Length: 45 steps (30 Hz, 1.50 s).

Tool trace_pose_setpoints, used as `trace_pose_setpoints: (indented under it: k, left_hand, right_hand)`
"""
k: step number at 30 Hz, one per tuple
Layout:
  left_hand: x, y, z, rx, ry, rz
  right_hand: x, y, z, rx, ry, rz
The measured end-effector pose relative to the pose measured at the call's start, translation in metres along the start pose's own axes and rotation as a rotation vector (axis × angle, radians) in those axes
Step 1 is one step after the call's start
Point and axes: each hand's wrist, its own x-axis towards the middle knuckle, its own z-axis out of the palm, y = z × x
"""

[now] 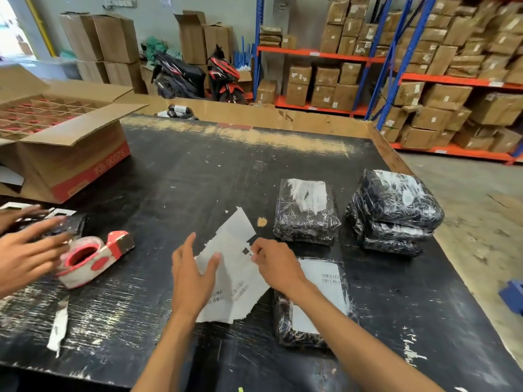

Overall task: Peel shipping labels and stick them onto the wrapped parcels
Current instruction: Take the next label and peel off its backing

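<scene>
A loose stack of white shipping labels [236,281] lies on the black table [181,176] in front of me. My left hand [189,275] rests on the stack's left side with fingers spread and thumb on the paper. My right hand [276,263] pinches the edge of a label near a small black printed square. Under my right forearm lies a black wrapped parcel [325,304] with a white label on top. Farther back sit a single wrapped parcel [307,212] and a pile of wrapped parcels [394,212].
A red and white tape dispenser [94,257] lies at the left, with another person's hands [25,250] by it. An open cardboard box [59,137] stands at the far left. A strip of backing paper [58,325] lies near the front edge. Shelves of cartons stand behind.
</scene>
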Motion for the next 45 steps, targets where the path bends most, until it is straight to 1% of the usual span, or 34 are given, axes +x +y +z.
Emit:
trace_pose_setpoints:
  k: [1, 3, 4, 6, 7, 8, 10, 11, 13, 16, 18, 21, 28, 35, 45]
  left_hand:
    - [0.003, 0.006, -0.004, -0.054, 0.006, 0.035]
    - [0.006, 0.021, -0.012, -0.142, -0.071, 0.052]
    - [0.006, 0.028, -0.014, -0.198, -0.121, 0.057]
    - [0.001, 0.040, -0.015, -0.312, -0.155, 0.046]
    - [-0.003, 0.047, -0.015, -0.374, -0.145, 0.029]
    - [-0.007, 0.052, -0.012, -0.441, -0.125, 0.004]
    - [-0.015, 0.063, -0.005, -0.603, -0.074, -0.061]
    - [-0.018, 0.069, -0.003, -0.671, -0.055, -0.089]
    - [-0.023, 0.080, 0.003, -0.758, -0.056, -0.113]
    - [-0.030, 0.091, 0.008, -0.780, -0.132, -0.098]
    - [-0.033, 0.094, 0.009, -0.777, -0.186, -0.101]
    - [-0.036, 0.096, 0.006, -0.781, -0.219, -0.078]
    - [-0.039, 0.107, -0.006, -0.828, -0.209, -0.025]
    - [-0.045, 0.110, -0.009, -0.844, -0.252, -0.017]
    - [-0.049, 0.112, -0.013, -0.852, -0.297, -0.039]
  right_hand:
    - [-0.001, 0.001, -0.008, 0.030, -0.021, -0.022]
    - [-0.001, 0.001, -0.026, 0.115, -0.034, -0.059]
    - [-0.001, 0.002, -0.035, 0.160, -0.013, -0.068]
    - [-0.003, 0.007, -0.050, 0.295, 0.063, -0.059]
    - [-0.004, 0.011, -0.056, 0.419, 0.087, -0.035]
    - [-0.006, 0.015, -0.060, 0.595, 0.081, 0.003]
    - [-0.012, 0.023, -0.065, 0.954, 0.009, 0.088]
    - [-0.015, 0.026, -0.065, 1.058, -0.025, 0.113]
    - [-0.020, 0.031, -0.066, 1.169, -0.069, 0.118]
    - [-0.023, 0.035, -0.070, 1.282, -0.063, 0.118]
    - [-0.023, 0.037, -0.076, 1.268, -0.019, 0.123]
    - [-0.023, 0.041, -0.091, 1.143, 0.023, 0.115]
    - [-0.029, 0.048, -0.122, 1.039, -0.050, 0.029]
    - [-0.033, 0.049, -0.132, 0.992, -0.047, 0.006]
    - [-0.037, 0.052, -0.134, 1.011, -0.038, 0.011]
